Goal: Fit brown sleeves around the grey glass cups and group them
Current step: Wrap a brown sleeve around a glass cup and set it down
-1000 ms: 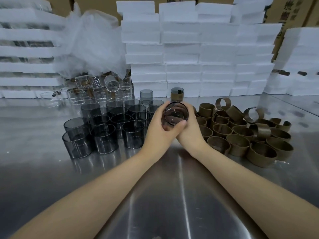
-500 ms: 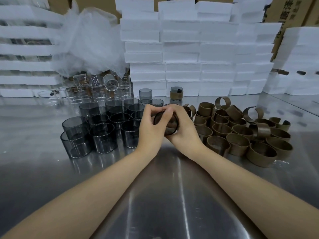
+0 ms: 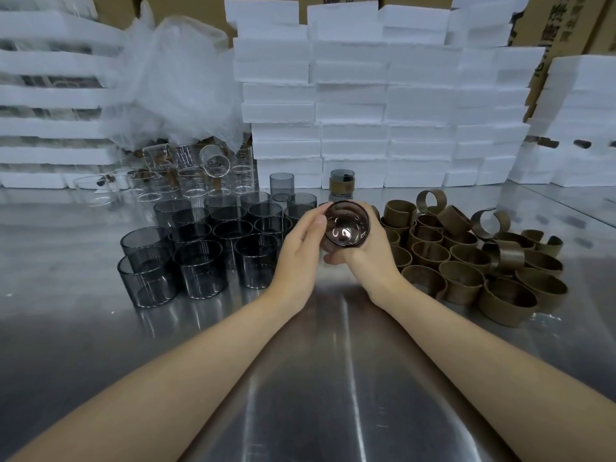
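Note:
Both hands hold one grey glass cup above the steel table, its mouth tilted toward me. My left hand grips its left side with the thumb on the rim. My right hand wraps under and round its right side; a sleeve on this cup is hidden by the fingers. Several bare grey cups stand grouped to the left. A pile of brown sleeves lies to the right. One sleeved cup stands at the back centre beside a bare grey cup.
Clear glass cups crowd the back left under crumpled plastic wrap. White foam blocks are stacked along the back edge, and foam trays at the left. The steel table stretches bare toward me.
The held cup was tipped down with both hands closed over it half a second ago. Now it is raised again, mouth facing me, as one second ago.

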The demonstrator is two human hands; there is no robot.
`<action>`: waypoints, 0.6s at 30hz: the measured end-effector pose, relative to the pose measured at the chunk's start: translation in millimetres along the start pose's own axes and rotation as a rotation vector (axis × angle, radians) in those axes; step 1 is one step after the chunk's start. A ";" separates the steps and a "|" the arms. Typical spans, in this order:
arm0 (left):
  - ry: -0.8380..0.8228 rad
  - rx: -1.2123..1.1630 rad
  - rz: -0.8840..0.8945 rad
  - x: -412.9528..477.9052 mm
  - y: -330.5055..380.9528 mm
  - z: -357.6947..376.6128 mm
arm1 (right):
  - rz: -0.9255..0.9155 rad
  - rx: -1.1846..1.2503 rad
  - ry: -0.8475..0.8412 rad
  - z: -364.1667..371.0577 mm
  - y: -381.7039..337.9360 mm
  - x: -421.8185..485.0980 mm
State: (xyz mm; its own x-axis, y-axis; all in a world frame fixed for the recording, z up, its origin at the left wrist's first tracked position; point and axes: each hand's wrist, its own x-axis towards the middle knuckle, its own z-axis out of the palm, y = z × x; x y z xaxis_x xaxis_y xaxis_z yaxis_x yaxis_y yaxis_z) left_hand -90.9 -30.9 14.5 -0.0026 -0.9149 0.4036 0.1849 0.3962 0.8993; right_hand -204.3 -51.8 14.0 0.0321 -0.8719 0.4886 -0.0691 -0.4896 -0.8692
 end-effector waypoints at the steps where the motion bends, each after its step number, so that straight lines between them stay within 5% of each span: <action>1: -0.016 0.002 -0.013 0.1 -0.2 0.3 | 0.003 0.022 0.016 -0.5 0.3 0.3; 15: -0.137 0.193 0.047 -1.2 -8.6 0.3 | -0.032 -0.078 0.087 5.4 -0.7 -1.9; 18: -0.105 0.195 0.050 -2.1 -5.0 0.5 | 0.071 0.244 0.010 7.1 -6.4 -4.4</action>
State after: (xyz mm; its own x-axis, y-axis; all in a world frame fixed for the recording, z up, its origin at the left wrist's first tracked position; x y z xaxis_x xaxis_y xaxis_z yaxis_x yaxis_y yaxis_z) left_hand -92.4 -30.9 9.3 -0.1026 -0.8846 0.4550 -0.0056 0.4579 0.8890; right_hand -196.9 -44.8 16.9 0.0257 -0.9048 0.4250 0.1721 -0.4148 -0.8935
